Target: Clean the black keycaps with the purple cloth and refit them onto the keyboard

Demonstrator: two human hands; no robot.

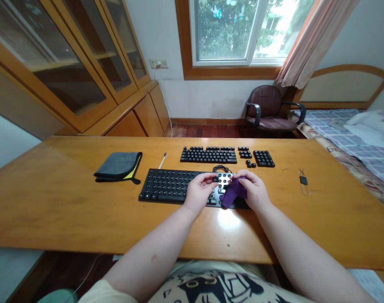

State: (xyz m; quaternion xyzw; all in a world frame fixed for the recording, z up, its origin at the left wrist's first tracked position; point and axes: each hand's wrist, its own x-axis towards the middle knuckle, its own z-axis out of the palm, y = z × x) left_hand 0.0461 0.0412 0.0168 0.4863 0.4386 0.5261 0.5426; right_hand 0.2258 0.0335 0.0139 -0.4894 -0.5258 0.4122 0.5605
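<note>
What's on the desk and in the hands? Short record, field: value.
left hand: over keyboard, near a small dark piece; grip unclear
right hand: holding purple cloth over the keyboard's right part
keyboard: on desk, mostly bare of keycaps
loose keycaps: grouped beyond the keyboard
cable: bunched at keyboard's far edge
left side: folded gray cloth, small brush
right side: wire tool with dark middle
</note>
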